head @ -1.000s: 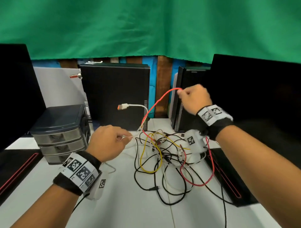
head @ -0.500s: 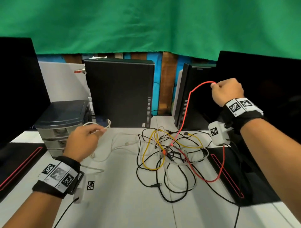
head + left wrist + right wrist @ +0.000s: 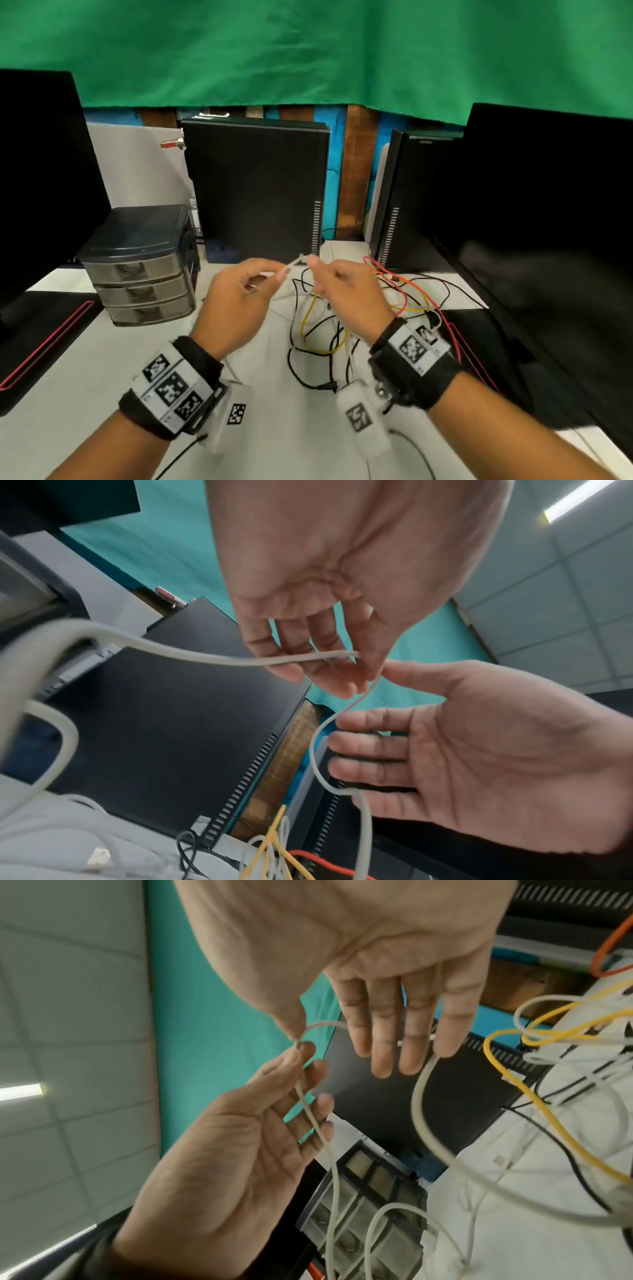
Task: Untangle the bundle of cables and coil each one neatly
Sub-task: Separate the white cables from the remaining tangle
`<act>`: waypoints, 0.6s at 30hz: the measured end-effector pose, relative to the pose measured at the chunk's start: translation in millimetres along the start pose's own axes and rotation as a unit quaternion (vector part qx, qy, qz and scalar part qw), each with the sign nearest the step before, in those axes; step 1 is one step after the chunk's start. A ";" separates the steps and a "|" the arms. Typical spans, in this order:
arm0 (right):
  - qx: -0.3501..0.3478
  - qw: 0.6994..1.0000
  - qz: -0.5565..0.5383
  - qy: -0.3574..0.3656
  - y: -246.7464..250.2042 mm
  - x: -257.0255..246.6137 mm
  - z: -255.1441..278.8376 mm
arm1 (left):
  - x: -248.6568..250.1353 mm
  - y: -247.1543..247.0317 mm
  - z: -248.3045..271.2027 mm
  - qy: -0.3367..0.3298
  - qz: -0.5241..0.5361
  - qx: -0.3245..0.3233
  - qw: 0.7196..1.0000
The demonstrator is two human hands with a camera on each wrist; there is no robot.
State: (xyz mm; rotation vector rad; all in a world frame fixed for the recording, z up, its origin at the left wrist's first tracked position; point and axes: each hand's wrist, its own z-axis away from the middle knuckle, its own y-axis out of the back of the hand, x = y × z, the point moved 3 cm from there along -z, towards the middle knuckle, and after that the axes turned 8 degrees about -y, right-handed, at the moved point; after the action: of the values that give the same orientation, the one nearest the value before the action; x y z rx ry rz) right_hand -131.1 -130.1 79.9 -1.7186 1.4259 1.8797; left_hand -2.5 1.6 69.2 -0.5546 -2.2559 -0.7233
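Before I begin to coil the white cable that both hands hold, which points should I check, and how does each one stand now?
1. Left hand has a grip on the white cable: ok, its fingertips pinch it.
2. Right hand holds the same cable: ok, between thumb and forefinger, the other fingers straight.
3. White cable is free of the yellow cable and the black ones: cannot tell, it runs down toward them.
4. Red cable is out of both hands: ok, it lies on the table.
5. A first loop is formed: not ok.
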 end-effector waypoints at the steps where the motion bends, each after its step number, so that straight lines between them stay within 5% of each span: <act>1: -0.030 0.999 -0.026 -0.026 -9.3 1.5 5.7 | 4.7 -6.2 3.1 -0.017 -0.001 -0.017 1.000; 3: -0.043 0.996 -0.065 -0.034 -14.7 4.1 11.1 | 12.9 -13.6 7.0 -0.032 0.001 -0.048 0.998; 8: 0.104 0.988 -0.091 0.065 6.2 14.4 15.2 | 11.9 0.7 2.0 -0.001 0.045 0.005 0.999; 11: -0.013 0.986 0.100 0.131 -5.3 27.6 22.9 | 15.5 7.7 -4.0 0.020 0.083 0.035 0.996; 13: -0.073 0.944 0.276 0.165 -18.6 39.3 28.9 | 18.4 7.9 -5.0 0.025 0.095 0.044 0.994; 18: -0.022 0.927 0.292 0.234 -22.1 42.8 33.8 | 3.6 4.4 1.0 0.042 0.006 0.026 0.999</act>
State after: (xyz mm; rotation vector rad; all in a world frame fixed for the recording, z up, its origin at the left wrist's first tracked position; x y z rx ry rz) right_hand -149.5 -111.8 27.1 -2.0157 2.3083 1.8238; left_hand -3.0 6.2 72.7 -0.5023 -2.1853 -0.6669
